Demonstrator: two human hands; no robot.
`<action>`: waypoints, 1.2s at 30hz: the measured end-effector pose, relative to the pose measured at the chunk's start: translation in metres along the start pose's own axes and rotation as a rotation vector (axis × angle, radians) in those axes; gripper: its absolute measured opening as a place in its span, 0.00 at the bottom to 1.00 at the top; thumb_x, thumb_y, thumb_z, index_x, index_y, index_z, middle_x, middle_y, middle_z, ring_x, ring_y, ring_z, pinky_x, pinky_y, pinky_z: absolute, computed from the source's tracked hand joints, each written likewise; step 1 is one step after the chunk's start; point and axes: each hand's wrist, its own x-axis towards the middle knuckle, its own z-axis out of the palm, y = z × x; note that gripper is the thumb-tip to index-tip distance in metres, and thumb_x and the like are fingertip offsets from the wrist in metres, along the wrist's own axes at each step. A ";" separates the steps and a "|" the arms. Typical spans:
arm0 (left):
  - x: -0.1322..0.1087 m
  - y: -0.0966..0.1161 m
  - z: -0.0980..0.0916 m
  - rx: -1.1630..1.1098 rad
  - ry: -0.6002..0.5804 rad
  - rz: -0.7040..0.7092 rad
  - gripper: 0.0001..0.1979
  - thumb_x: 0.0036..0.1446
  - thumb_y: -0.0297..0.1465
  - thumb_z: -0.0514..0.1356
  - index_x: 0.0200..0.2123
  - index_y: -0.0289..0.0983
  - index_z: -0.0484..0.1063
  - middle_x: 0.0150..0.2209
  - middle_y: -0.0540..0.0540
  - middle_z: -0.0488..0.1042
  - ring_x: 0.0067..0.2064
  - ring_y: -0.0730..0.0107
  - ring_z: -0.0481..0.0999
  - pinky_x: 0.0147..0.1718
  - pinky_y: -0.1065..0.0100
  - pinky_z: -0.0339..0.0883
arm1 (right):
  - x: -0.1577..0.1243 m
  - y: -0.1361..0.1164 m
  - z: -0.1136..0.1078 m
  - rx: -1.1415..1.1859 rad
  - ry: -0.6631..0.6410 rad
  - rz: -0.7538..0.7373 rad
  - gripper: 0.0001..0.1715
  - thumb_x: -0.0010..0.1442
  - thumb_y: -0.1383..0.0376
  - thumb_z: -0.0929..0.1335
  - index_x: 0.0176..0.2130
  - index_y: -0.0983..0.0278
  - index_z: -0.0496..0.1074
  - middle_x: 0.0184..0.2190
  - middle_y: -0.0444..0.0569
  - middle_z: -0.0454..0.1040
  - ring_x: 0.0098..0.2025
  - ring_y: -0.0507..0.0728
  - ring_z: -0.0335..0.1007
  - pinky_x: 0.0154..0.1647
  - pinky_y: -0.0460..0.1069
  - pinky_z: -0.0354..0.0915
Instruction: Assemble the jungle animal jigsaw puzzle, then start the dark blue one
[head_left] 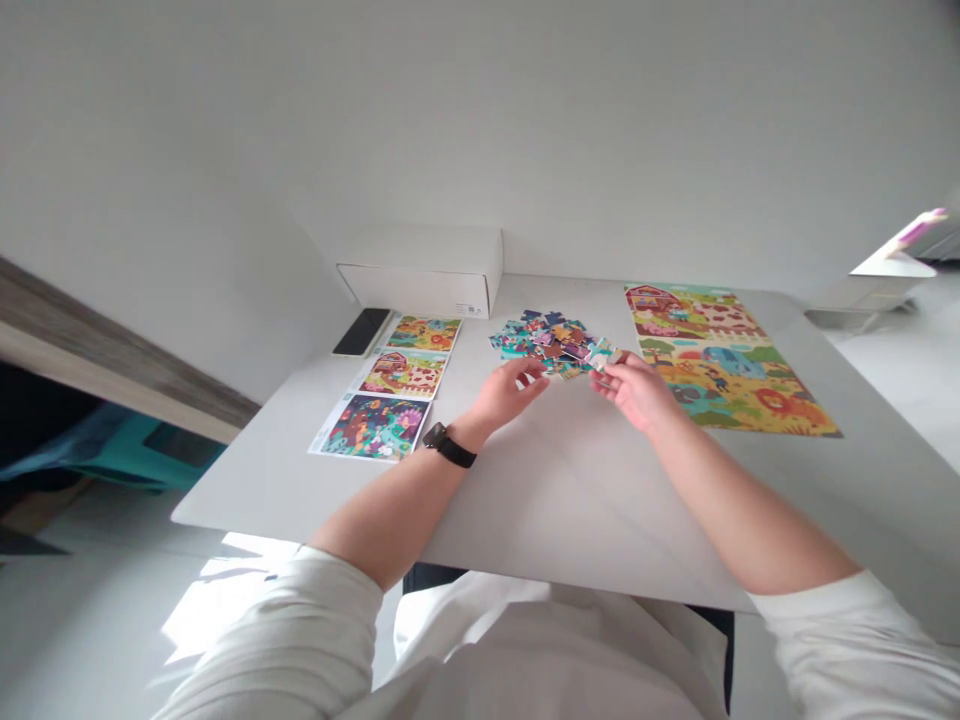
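My right hand (pixel 634 388) pinches a puzzle piece (pixel 601 355) with white and teal on it, raised at the right edge of a heap of puzzle pieces (pixel 551 338). My left hand (pixel 511 388), with a black watch on its wrist, is at the near left side of the heap. Its fingers are loosely bent and apart, and nothing shows between them. Whether its fingertips touch a piece is hard to make out. The loose pieces overlap each other in many colours.
A reference sheet with three pictures (pixel 401 374) lies left of the heap, beside a dark phone (pixel 364 331). Behind stands a white box (pixel 424 285) near the wall. Joined farm and safari puzzle pictures (pixel 731 360) lie on the right of the white table (pixel 570 490).
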 end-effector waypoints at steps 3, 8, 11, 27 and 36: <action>-0.007 0.012 0.013 -0.243 -0.054 -0.079 0.17 0.65 0.45 0.68 0.46 0.37 0.80 0.42 0.44 0.82 0.39 0.69 0.78 0.43 0.66 0.73 | -0.012 0.008 0.015 -0.011 -0.056 0.074 0.25 0.44 0.55 0.82 0.39 0.56 0.74 0.39 0.44 0.83 0.43 0.61 0.83 0.43 0.55 0.79; -0.010 0.019 0.020 -0.461 -0.079 -0.234 0.21 0.59 0.49 0.71 0.39 0.37 0.76 0.35 0.48 0.77 0.31 0.75 0.71 0.30 0.71 0.65 | -0.022 0.023 0.027 -0.061 -0.113 0.114 0.28 0.42 0.52 0.85 0.36 0.57 0.74 0.35 0.43 0.82 0.40 0.61 0.82 0.39 0.54 0.78; -0.009 0.020 0.016 -0.521 -0.079 -0.293 0.20 0.58 0.48 0.71 0.39 0.38 0.74 0.37 0.47 0.78 0.31 0.75 0.71 0.26 0.73 0.62 | -0.025 0.025 0.030 -0.069 -0.130 0.112 0.29 0.41 0.52 0.86 0.38 0.57 0.76 0.36 0.44 0.82 0.39 0.60 0.81 0.38 0.53 0.78; -0.008 0.022 0.012 -0.623 -0.059 -0.331 0.18 0.57 0.45 0.72 0.36 0.38 0.73 0.37 0.47 0.76 0.32 0.76 0.72 0.23 0.76 0.62 | -0.028 0.023 0.033 -0.136 -0.115 0.036 0.30 0.45 0.46 0.84 0.40 0.57 0.76 0.34 0.44 0.81 0.38 0.58 0.78 0.35 0.50 0.74; -0.005 0.015 0.004 -0.561 -0.086 -0.366 0.18 0.56 0.45 0.72 0.33 0.38 0.73 0.37 0.46 0.77 0.32 0.75 0.73 0.23 0.75 0.63 | -0.024 0.014 0.026 -0.187 -0.116 -0.088 0.27 0.49 0.50 0.81 0.44 0.56 0.76 0.30 0.40 0.75 0.35 0.56 0.74 0.33 0.49 0.71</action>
